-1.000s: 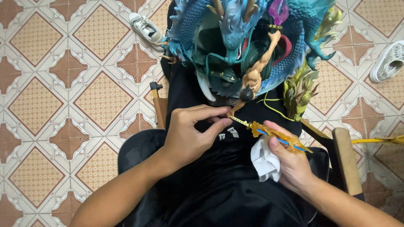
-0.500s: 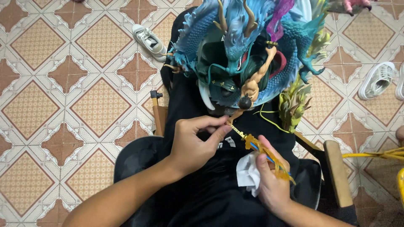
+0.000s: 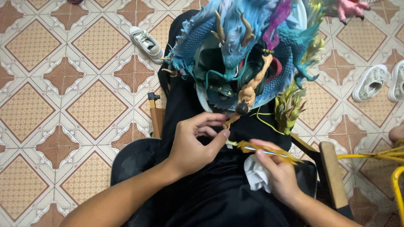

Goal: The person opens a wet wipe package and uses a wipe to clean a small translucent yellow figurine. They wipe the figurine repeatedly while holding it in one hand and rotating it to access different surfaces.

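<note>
change: over the last second the view has tipped up, so more of the dragon figure [image 3: 248, 50] shows; both hands have slid down-frame but kept their hold on the same piece. No re-grip, so the fine work on the piece looks mid-way, not finishing.
left hand [image 3: 195, 143]: thumb and forefinger pinched narrow on the near tip of the slim gold spike piece [image 3: 263, 152], palm turned in, wrist bent, forearm running back toward the lower left.
right hand [image 3: 277, 176]: closed around a white cloth [image 3: 254, 174], fingertips laid along the piece's far end with a thin blue tool [image 3: 261, 150] against it.
piece: spans between the two grips, just below the figure's small tan character [image 3: 252, 90], over the black fabric [image 3: 210, 197].
beside right grip: wooden chair arm [image 3: 332, 174].
</note>
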